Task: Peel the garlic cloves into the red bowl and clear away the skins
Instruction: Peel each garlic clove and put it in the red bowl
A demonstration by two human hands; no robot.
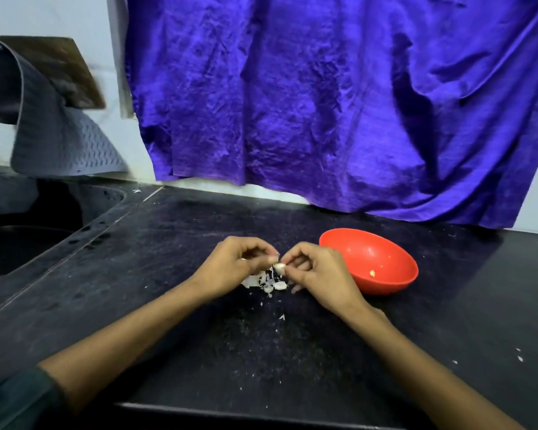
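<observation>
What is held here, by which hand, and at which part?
A garlic clove is pinched between the fingertips of both hands: the left hand grips its left side, the right hand its right side, above the skins on the counter.

A dark, speckled tabletop (199, 231) fills the lower part of the view, its surface scuffed and dusted with pale specks. At its left a black sink (28, 231) is set into it, with a curved rim. Above the sink a grey ridged mat (66, 144) hangs bent over, its lower end close to the back edge. Behind the mat a brown board (72, 72) leans against the pale wall (44, 17). A large, creased purple cloth (323, 97) hangs down the wall, its lower right edge reaching the tabletop.
</observation>
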